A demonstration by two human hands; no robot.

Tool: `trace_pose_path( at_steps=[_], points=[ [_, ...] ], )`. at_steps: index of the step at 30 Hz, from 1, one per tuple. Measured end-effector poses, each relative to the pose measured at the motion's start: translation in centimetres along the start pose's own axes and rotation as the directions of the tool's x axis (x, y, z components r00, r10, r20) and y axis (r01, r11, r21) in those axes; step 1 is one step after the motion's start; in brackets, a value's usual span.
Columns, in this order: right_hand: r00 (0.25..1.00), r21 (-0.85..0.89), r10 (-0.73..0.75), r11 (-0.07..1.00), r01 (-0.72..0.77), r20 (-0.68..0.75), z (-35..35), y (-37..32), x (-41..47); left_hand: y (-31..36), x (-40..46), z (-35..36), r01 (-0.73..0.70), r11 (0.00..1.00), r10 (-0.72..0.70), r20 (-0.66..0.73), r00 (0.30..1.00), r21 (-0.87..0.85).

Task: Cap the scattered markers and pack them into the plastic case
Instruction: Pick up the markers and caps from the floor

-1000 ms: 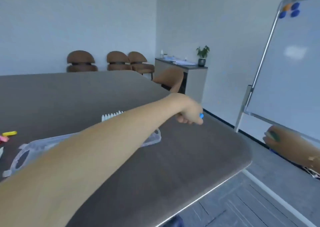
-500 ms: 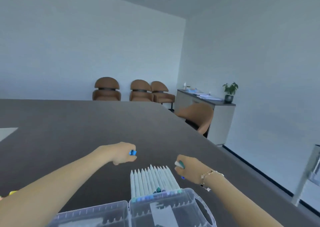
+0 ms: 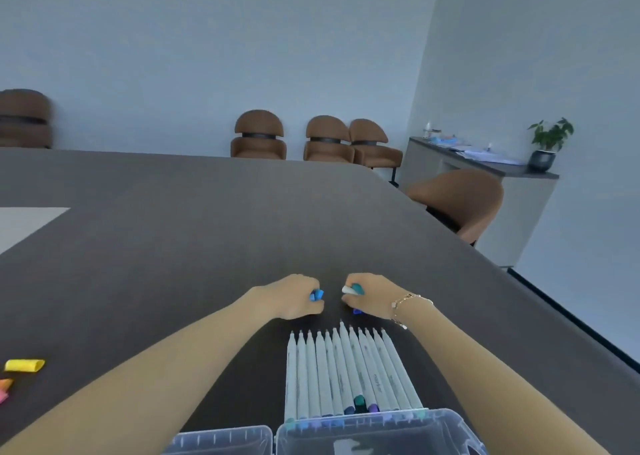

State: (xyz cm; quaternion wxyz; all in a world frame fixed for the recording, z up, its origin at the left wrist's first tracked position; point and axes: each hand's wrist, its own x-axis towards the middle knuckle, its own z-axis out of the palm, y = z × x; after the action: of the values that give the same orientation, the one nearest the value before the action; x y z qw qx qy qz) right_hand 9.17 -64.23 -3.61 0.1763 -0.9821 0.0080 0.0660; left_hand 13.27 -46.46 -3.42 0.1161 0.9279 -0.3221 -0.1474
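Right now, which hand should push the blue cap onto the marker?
Probably the left hand. It pinches the blue cap, already facing the right hand, which grips the marker with its white end pointing toward the cap. Only a small gap above the table separates them.

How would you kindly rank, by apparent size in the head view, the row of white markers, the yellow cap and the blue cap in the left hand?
1. Row of white markers
2. Yellow cap
3. Blue cap, partly hidden in the left hand, so unsure.
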Motion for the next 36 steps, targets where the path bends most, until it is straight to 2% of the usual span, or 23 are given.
trace_pose_path(
  at_steps=[5, 10, 19, 25, 29, 36],
  points=[
    [0.996, 0.023, -0.068, 0.997, 0.07, -0.063, 0.6, 0.7, 0.4, -0.3, 0.4, 0.6, -0.081, 0.996, 0.079, -0.074, 0.994, -0.028],
    [0.996, 0.023, -0.055, 0.998, 0.057, -0.076, 0.8, 1.0, 0.8, -0.2, 0.2, 0.3, -0.094, 0.995, 0.09, -0.082, 0.993, -0.041],
    [0.997, -0.026, -0.065, 0.998, 0.064, -0.035, 0.6, -0.3, 0.3, -0.6, -0.8, -0.3, -0.139, 0.99, 0.138, -0.042, 0.99, -0.022],
    [0.997, -0.047, -0.039, 0.998, 0.042, 0.062, -0.5, -0.9, -0.2, -0.4, -1.5, -0.7, -0.194, 0.981, 0.194, -0.022, 0.981, 0.011],
    [0.993, -0.035, -0.024, 0.999, 0.028, 0.113, -0.9, -1.1, -0.6, -0.5, -2.0, -1.0, -0.176, 0.984, 0.176, -0.027, 0.984, -0.021],
    [0.998, -0.052, 0.006, 0.999, -0.003, 0.055, -1.2, -1.2, -0.1, -1.4, -3.2, -1.4, -0.124, 0.99, 0.124, -0.013, 0.992, -0.063]
  ],
)
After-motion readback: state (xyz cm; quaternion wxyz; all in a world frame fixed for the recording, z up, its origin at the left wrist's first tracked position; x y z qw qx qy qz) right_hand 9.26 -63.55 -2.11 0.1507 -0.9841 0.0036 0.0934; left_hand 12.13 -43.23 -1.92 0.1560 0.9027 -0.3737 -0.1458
